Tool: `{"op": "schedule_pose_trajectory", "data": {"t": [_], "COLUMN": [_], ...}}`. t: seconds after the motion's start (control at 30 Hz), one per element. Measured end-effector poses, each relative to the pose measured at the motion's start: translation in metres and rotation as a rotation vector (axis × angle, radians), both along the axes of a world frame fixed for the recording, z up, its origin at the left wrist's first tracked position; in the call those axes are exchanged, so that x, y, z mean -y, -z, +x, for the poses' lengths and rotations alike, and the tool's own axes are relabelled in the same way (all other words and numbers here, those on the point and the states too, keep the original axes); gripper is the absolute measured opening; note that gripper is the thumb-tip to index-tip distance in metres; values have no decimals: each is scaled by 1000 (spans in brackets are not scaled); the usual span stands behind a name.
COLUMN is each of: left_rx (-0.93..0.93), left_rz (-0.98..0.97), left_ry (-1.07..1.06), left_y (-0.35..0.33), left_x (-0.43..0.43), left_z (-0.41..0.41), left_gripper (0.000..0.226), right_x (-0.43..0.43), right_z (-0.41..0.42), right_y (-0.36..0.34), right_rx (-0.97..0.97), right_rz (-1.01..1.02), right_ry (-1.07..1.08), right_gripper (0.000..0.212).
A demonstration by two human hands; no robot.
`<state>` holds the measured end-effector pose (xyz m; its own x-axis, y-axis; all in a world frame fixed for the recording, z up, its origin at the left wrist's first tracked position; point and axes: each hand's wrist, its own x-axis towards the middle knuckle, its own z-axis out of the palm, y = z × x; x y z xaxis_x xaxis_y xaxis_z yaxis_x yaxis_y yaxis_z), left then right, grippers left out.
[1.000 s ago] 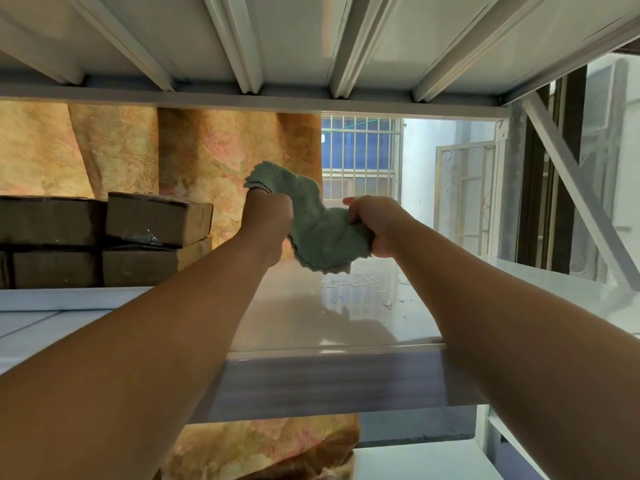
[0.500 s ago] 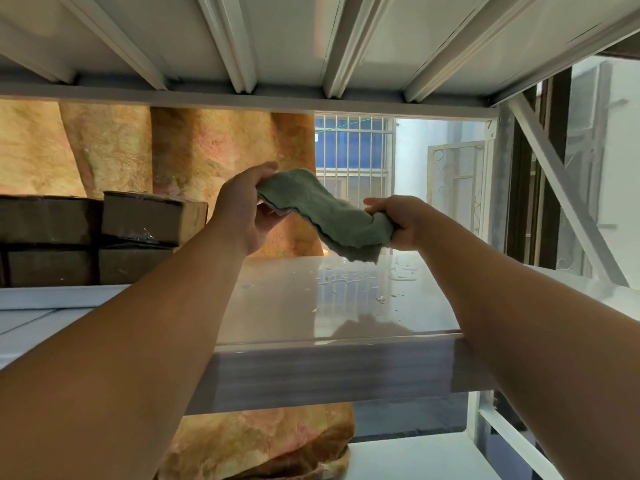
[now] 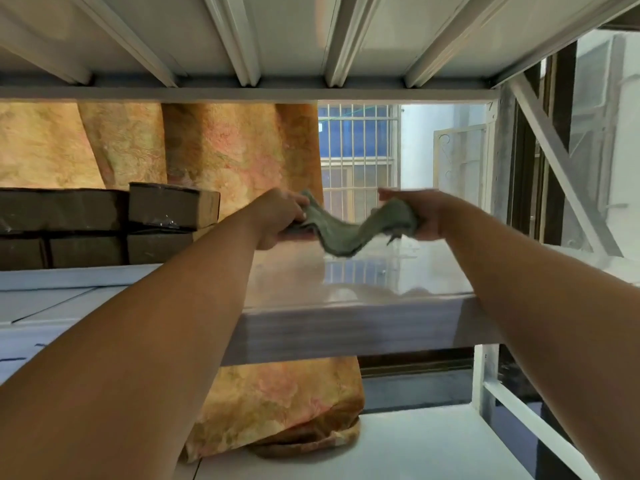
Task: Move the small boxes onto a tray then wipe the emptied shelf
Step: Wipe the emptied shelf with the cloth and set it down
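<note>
A grey-green cloth [image 3: 349,233] is stretched between my hands just above the glossy white shelf [image 3: 346,282]. My left hand [image 3: 277,216] grips the cloth's left end and my right hand [image 3: 420,211] grips its right end; the middle sags toward the shelf surface. Several brown cardboard boxes [image 3: 173,206] are stacked in two layers on the left part of the same shelf level, left of my left forearm. No tray is in view.
The ribbed underside of the upper shelf [image 3: 277,39] hangs close overhead. An orange patterned curtain [image 3: 225,154] drapes behind the rack and down past the lower shelf [image 3: 398,441]. A barred window [image 3: 356,157] shows behind; a diagonal brace [image 3: 554,157] and upright post stand at right.
Both hands have drawn apart and lowered, pulling the bunched cloth out into a stretched band nearer the shelf surface. The boxes have not moved.
</note>
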<state>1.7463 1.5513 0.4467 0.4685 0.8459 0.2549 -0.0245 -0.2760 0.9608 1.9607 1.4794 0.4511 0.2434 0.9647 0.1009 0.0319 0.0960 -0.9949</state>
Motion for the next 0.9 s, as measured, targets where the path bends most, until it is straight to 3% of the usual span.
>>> {"op": "schedule_pose_trajectory", "data": {"t": [0.03,0.1,0.17,0.23,0.3,0.4,0.5,0.57,0.63,0.73,0.8,0.9], "left_rx": [75,219,238,42,-262,-596,-947,-1087,-1172,-1146,-1024,-891], "left_rz": [-11,-31,-29,8,90,282,441,487,494,523,583,650], "left_ry": [20,17,0,-18,-88,-213,-159,-165,-231,-375,-455,-442], "left_y": [-3,-9,-11,-7,0,3,4,6,7,8,7,7], "left_x": [3,5,2,0,-2,-3,1,4,7,8,9,8], "left_z": [0,-4,-15,-27,-34,-34,-32,-29,-25,-24,-25,-26], "left_gripper": [34,36,37,37,40,32,31,24,38,62,57,47], "right_x": [4,9,12,14,15,9,2,1,1,1,-1,-9], "right_z": [2,6,11,19,21,18,11,4,-4,-25,-45,-76], "right_y": [-2,-5,-5,-1,4,11,14,16,17,15,12,17], "right_rx": [-134,-217,-197,-60,127,529,937,1079,1252,1325,1311,1410], "right_rz": [40,114,169,137,33,-96,-176,-242,-202,12,109,24], "right_ry": [-88,-209,-318,-398,-371,-157,28,47,116,154,45,-189], "right_gripper": [22,14,29,46,46,42,49,52,56,51,42,41]}}
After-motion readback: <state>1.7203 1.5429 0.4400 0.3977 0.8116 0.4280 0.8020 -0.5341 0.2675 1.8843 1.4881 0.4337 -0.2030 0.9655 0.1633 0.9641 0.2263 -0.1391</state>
